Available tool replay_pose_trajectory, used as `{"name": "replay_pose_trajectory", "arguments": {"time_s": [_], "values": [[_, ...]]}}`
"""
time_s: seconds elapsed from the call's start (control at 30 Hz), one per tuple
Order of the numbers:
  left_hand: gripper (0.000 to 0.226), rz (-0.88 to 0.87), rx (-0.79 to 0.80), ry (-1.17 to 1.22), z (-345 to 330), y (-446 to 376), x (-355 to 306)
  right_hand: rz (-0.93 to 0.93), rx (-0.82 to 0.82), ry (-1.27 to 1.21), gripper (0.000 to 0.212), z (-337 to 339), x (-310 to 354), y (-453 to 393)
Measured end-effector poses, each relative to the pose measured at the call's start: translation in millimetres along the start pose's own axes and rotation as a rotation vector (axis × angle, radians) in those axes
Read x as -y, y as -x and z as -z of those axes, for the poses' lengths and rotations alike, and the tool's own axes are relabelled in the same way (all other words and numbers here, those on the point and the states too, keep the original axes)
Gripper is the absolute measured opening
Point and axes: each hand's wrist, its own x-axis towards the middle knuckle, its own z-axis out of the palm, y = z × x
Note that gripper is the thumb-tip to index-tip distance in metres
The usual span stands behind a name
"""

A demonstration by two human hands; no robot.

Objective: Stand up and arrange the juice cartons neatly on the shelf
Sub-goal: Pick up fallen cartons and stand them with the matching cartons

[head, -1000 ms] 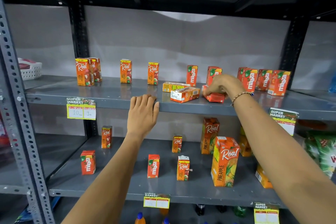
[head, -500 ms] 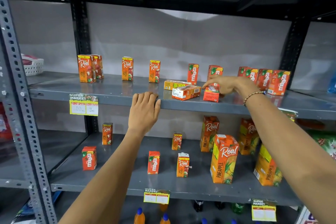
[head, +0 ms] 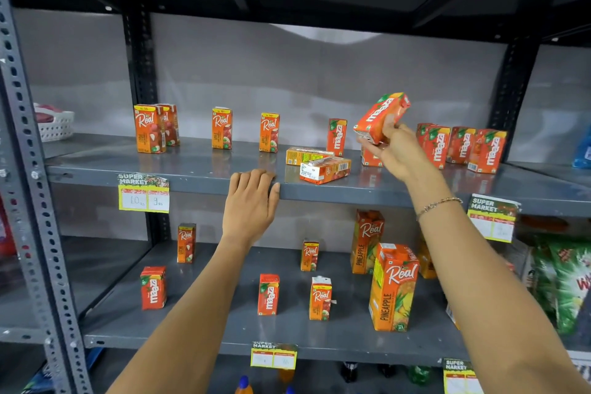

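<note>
My right hand (head: 398,150) holds a small red Maaza carton (head: 382,117) tilted in the air above the upper grey shelf (head: 192,169). My left hand (head: 251,201) rests flat on that shelf's front edge, holding nothing. Two cartons lie flat on the upper shelf: an orange one (head: 305,155) and a Real carton (head: 324,171) in front of it. An upright Maaza carton (head: 336,136) stands behind them. Three Maaza cartons (head: 462,147) stand in a row at the right. Several Real cartons (head: 150,128) stand spaced along the left.
The lower shelf (head: 224,329) carries scattered small cartons and tall pineapple Real cartons (head: 393,286). A white basket (head: 56,125) sits at far left. Green packets (head: 563,281) fill the lower right. Price tags (head: 144,193) hang from the shelf edges. Bottles stand below.
My right hand has lifted the Maaza carton off the upper shelf and raised it, tilted. My left hand stays on the shelf edge.
</note>
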Motion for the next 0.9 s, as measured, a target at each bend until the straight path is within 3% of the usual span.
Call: {"name": "replay_pose_trajectory", "arguments": {"time_s": [0.1, 0.27, 0.43, 0.57, 0.67, 0.77, 0.9], "values": [[0.04, 0.003, 0.004, 0.006, 0.1, 0.5, 0.2, -0.105, 0.08, -0.17, 0.05, -18.4, -3.7, 4.9], [0.041, 0.009, 0.004, -0.005, -0.7, 0.3, 0.0, -0.133, 0.308, 0.047, 0.055, -47.7, -10.9, 35.7], [0.038, 0.0, -0.032, -0.023, -5.1, -0.8, 1.0, -0.055, 0.618, 0.224, 0.041, -69.0, 1.3, 87.6], [0.034, -0.015, -0.069, -0.073, -7.6, -1.8, 0.6, 0.021, 0.819, 0.401, 0.062, -70.6, 2.2, 113.8], [0.034, -0.015, -0.094, -0.092, -8.0, -2.4, 0.4, 0.046, 0.769, 0.536, 0.068, -68.0, -1.8, 114.4], [0.035, -0.017, -0.083, -0.053, -10.1, -2.2, 1.7, 0.009, 0.673, 0.39, 0.053, -64.1, -5.3, 98.6], [0.036, -0.013, -0.073, -0.038, -10.5, -2.5, 2.0, 0.098, 0.364, 0.42, 0.046, -51.2, -8.4, 45.6]]}}
